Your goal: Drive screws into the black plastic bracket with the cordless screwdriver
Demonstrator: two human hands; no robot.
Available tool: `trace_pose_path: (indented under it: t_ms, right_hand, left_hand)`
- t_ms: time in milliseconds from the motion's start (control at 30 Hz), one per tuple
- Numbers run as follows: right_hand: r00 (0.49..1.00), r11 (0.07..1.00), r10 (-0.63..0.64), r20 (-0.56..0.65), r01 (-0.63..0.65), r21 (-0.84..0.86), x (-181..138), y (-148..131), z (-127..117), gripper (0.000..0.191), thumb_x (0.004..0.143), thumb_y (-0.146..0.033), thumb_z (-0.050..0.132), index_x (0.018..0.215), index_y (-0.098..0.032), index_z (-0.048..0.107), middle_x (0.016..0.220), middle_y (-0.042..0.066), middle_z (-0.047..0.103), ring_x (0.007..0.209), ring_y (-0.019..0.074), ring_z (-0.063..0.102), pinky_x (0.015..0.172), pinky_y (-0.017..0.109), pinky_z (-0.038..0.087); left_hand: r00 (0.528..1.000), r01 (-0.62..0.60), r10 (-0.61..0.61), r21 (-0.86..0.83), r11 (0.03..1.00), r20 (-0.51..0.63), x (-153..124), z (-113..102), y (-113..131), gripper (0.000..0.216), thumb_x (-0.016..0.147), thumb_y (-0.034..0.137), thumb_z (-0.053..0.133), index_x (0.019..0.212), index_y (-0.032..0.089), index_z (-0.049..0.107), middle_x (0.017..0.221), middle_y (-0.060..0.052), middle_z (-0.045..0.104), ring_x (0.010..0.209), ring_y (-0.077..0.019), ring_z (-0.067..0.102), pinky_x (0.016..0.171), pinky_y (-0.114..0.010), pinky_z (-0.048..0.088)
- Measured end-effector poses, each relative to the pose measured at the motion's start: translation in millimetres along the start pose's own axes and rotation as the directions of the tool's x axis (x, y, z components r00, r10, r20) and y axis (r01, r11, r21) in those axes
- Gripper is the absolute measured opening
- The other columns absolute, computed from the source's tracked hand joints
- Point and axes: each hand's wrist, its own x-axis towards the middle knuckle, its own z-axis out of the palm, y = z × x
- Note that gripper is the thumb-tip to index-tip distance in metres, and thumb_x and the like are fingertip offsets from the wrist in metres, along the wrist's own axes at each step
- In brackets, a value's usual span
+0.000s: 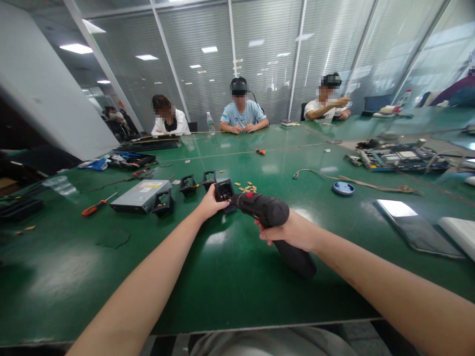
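My left hand (208, 203) is closed on a small black square bracket (224, 190), which it holds just above the green table (230, 277). My right hand (291, 232) grips a black electric screwdriver (272, 220) with a red switch, and the tool's tip is pressed into the bracket. Two similar black brackets (188, 184) (209, 179) stand just behind, and a third (162, 202) leans against a grey metal drive box (140, 195). Several small tan pieces (248, 188) lie scattered beside the held bracket.
A red-handled screwdriver (95, 204) lies left of the box. A blue round lid (343, 188) and a tan cable (371, 184) lie to the right, with circuit boards (397, 157) beyond. A dark flat panel (411, 225) rests at the right. Three people sit at the far side.
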Motion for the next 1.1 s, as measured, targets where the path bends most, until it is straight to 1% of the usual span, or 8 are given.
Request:
trace_pose_path:
  t_ms: [133, 233, 433, 767, 1100]
  right_hand:
    - [1.000, 1.000, -0.009, 0.004, 0.009, -0.022, 1, 2, 0, 0.026, 0.064, -0.016, 0.072, 0.089, -0.016, 0.064, 0.073, 0.001, 0.066, 0.058, 0.0164, 0.061, 0.057, 0.028, 0.047]
    - [1.000, 1.000, -0.019, 0.010, 0.019, -0.024, 2, 6, 0, 0.027, 0.065, -0.016, 0.072, 0.091, -0.015, 0.065, 0.074, 0.001, 0.067, 0.058, 0.0152, 0.059, 0.057, 0.028, 0.046]
    - [1.000, 0.999, -0.017, 0.014, 0.018, -0.030, 3, 11, 0, 0.023, 0.067, -0.018, 0.073, 0.089, -0.015, 0.065, 0.072, 0.001, 0.066, 0.057, 0.0145, 0.058, 0.058, 0.028, 0.046]
    - [1.000, 1.000, -0.006, 0.006, 0.006, -0.013, 2, 7, 1, 0.027, 0.065, -0.014, 0.072, 0.090, -0.015, 0.065, 0.071, 0.001, 0.066, 0.057, 0.0148, 0.058, 0.057, 0.027, 0.044]
    - [1.000, 1.000, -0.001, 0.003, 0.001, -0.012, 3, 10, 0, 0.027, 0.065, -0.016, 0.073, 0.091, -0.016, 0.065, 0.073, 0.001, 0.067, 0.058, 0.0155, 0.058, 0.056, 0.028, 0.045]
  left_hand:
    - [1.000, 0.000, 0.000, -0.001, 1.000, -0.001, 0, -2, -3, 0.073, 0.062, 0.027, 0.084, 0.124, 0.020, 0.047, 0.116, -0.007, 0.063, 0.104, -0.0237, 0.066, 0.101, -0.045, 0.049]
    - [1.000, -0.010, 0.010, 0.023, 1.000, -0.001, 0, -3, -4, 0.073, 0.062, 0.028, 0.084, 0.125, 0.020, 0.047, 0.118, -0.007, 0.064, 0.108, -0.0253, 0.065, 0.103, -0.047, 0.048]
    - [1.000, -0.005, 0.004, 0.045, 0.999, 0.018, -2, -4, 1, 0.073, 0.063, 0.030, 0.084, 0.126, 0.019, 0.049, 0.121, -0.008, 0.064, 0.112, -0.0267, 0.064, 0.106, -0.048, 0.046]
    - [0.999, -0.034, 0.033, 0.081, 0.996, 0.020, 0, -9, -8, 0.072, 0.066, 0.032, 0.083, 0.128, 0.019, 0.049, 0.124, -0.010, 0.064, 0.118, -0.0285, 0.062, 0.109, -0.051, 0.043]
    - [1.000, -0.003, 0.002, 0.029, 1.000, 0.013, -2, -4, -1, 0.071, 0.064, 0.030, 0.084, 0.125, 0.019, 0.050, 0.122, -0.008, 0.064, 0.114, -0.0271, 0.063, 0.107, -0.047, 0.044]
